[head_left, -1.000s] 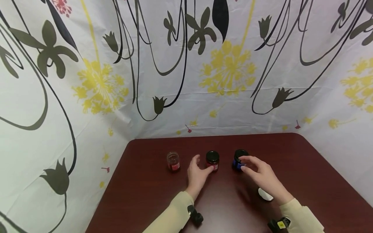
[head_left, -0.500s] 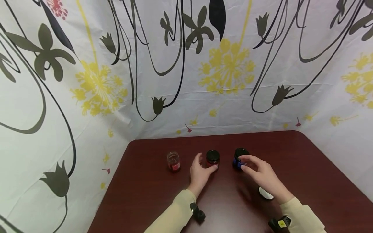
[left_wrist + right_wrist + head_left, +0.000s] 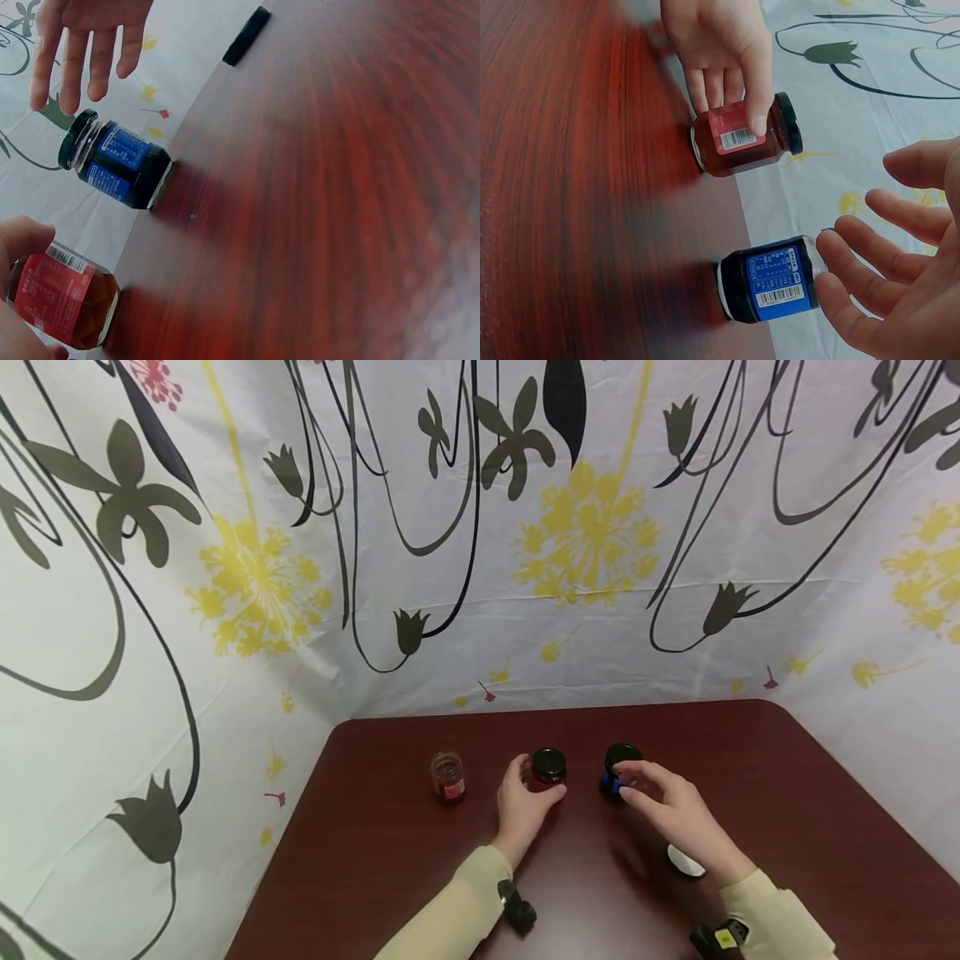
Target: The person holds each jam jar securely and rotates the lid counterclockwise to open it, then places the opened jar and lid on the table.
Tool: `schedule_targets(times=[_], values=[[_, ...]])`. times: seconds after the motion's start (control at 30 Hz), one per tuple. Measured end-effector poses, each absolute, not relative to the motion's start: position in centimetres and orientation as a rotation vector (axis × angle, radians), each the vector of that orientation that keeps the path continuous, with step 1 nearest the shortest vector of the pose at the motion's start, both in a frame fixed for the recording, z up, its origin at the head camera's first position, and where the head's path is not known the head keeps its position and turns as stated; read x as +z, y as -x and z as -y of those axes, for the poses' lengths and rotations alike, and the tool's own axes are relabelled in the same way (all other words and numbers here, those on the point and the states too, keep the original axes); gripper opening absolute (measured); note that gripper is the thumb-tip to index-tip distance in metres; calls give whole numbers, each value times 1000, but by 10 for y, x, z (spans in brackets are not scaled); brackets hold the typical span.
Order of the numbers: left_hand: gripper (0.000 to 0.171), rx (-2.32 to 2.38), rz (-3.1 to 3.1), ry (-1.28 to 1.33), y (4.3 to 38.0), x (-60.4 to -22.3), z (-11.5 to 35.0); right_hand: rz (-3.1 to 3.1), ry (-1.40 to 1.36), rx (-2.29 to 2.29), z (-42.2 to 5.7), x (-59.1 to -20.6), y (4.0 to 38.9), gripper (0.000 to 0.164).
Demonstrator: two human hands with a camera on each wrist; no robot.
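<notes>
A small glass jar with a red label and black lid (image 3: pixel 549 766) stands upright on the table. My left hand (image 3: pixel 522 812) holds it, thumb across the label and fingers round the far side; the right wrist view shows this grasp. To its right is a dark jar with a blue label (image 3: pixel 777 280), also upright, its black lid (image 3: pixel 77 139) on. Beside that jar my right hand (image 3: pixel 681 812) hovers with loosely bent, spread fingers, holding nothing. In the right wrist view those fingers partly hide the blue-labelled jar's top.
A lidless glass jar with a red label (image 3: pixel 448 778) stands at the left. A loose lid (image 3: pixel 686 861), white inside up, lies partly behind the right wrist. The dark red table (image 3: pixel 375 868) ends at a patterned cloth (image 3: pixel 480 560) at the back and sides.
My left hand has moved slightly right and closed round the red-labelled jar, its thumb sliding further across the front. The right hand stays in place beside the blue-labelled jar.
</notes>
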State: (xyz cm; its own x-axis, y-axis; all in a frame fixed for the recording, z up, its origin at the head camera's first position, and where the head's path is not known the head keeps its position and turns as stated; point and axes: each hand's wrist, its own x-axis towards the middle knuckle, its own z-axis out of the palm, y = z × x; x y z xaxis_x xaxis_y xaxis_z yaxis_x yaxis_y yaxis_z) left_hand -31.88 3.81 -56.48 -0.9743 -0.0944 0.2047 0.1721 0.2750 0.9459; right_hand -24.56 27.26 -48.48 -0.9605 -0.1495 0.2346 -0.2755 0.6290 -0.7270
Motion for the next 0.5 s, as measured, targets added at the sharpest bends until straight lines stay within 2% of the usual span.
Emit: schedule_targets(times=[0.5], values=[[70,-1717,2320,28,321,-570,-49,2700,-358,1247,-270,-487,244,40]])
